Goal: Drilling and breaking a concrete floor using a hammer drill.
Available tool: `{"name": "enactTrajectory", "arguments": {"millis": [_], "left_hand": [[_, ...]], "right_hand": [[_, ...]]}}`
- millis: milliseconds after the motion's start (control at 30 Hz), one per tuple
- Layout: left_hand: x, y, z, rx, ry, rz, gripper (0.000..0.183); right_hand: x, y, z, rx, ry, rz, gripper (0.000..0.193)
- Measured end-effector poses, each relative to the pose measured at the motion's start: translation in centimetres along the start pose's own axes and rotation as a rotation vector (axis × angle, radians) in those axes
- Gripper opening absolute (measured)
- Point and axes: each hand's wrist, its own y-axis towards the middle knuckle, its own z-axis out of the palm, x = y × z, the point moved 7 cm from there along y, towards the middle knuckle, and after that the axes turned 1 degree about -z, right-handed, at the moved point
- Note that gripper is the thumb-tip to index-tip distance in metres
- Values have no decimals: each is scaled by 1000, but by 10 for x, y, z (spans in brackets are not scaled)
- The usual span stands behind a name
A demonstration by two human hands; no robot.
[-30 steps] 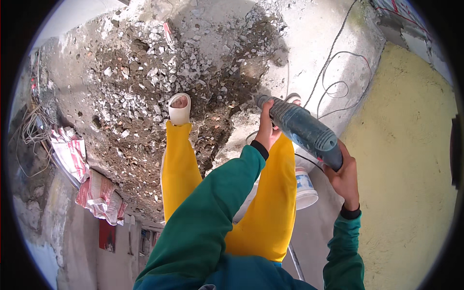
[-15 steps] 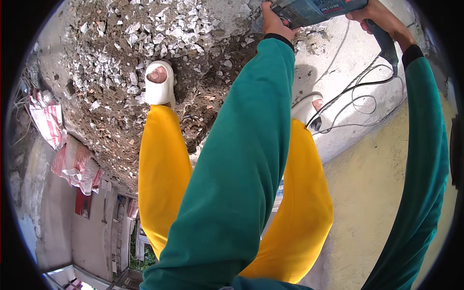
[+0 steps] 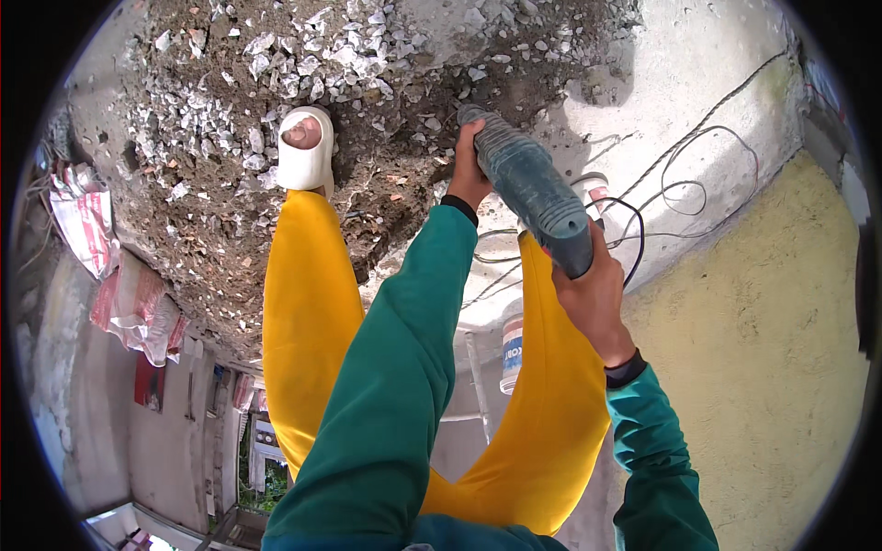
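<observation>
A dark blue-grey rotary hammer drill (image 3: 531,179) is held in both hands in front of my legs, slanting from upper left to lower right. My left hand (image 3: 470,167), at the end of a green sleeve, wraps round its front part near the ribbed nose. At its rear end my right hand (image 3: 593,298) is closed round the handle. No bit can be made out past the nose. A black power cable (image 3: 638,230) loops out beside the right hand and runs over the pale concrete.
Broken concrete and soil (image 3: 211,156) cover the ground to the left and ahead. My white sandals (image 3: 305,170) stand on the rubble and the slab. Red-and-white sacks (image 3: 138,298) lie at far left. A yellowish wall (image 3: 763,367) rises at right; a white bucket (image 3: 512,354) stands behind my legs.
The drill has come down and left from the upper right, nearer my body, and has turned so its nose points up-left. Both hands have moved with it, still holding on.
</observation>
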Motion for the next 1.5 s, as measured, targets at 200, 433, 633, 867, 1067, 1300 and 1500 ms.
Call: {"name": "enactTrajectory", "arguments": {"millis": [200, 433, 633, 867, 1067, 1300, 1500], "left_hand": [[20, -142, -30, -84, -8, 6, 59], [34, -119, 43, -26, -118, 6, 42], [-39, 6, 53, -78, -118, 107, 41], [-66, 47, 43, -109, -72, 93, 63], [-80, 59, 20, -129, -122, 36, 64], [-29, 2, -68, -93, -42, 4, 48], [26, -101, -129, -96, 102, -3, 47]], "right_hand": [[38, -116, -5, 109, 93, -48, 72], [48, -78, -98, 58, 184, -8, 55], [79, 100, -78, 126, -64, -103, 41], [106, 221, -63, 348, -203, -204, 32], [124, 221, -29, 341, -289, -226, 31], [32, 48, 50, 64, -137, -32, 58], [-8, -120, 95, 50, 76, 25, 73]]}}
